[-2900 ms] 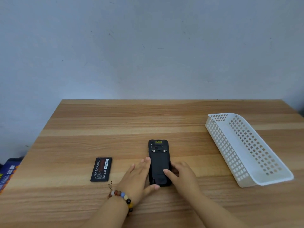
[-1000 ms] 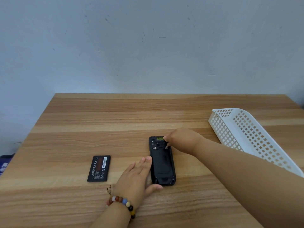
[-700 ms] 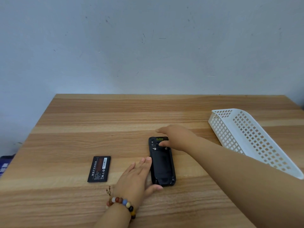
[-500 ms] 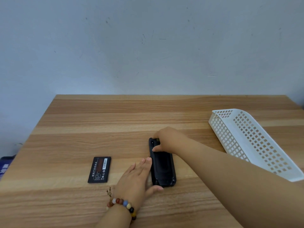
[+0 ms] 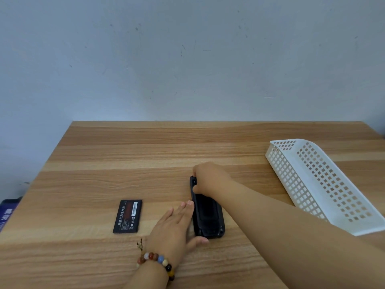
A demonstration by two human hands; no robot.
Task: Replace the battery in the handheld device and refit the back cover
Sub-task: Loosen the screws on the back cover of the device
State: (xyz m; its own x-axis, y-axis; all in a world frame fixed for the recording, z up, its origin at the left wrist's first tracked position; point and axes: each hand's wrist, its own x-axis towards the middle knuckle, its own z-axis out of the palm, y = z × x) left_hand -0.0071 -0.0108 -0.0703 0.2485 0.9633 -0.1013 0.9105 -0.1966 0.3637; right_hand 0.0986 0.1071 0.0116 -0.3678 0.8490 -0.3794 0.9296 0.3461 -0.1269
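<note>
Since the frame half a second ago, the right hand [image 5: 208, 180] has stayed curled over the upper end of the handheld device [image 5: 207, 215], and the left hand [image 5: 175, 224] remains flat beside it. In the head view, the black device lies back-up at lower centre of the wooden table [image 5: 145, 153]. The right hand's fingers are folded onto its top edge; the left hand is spread open, fingers along the device's left side, thumb at its lower end. A loose battery [image 5: 127, 216] lies lower left. A white perforated basket [image 5: 320, 182] sits at right.
</note>
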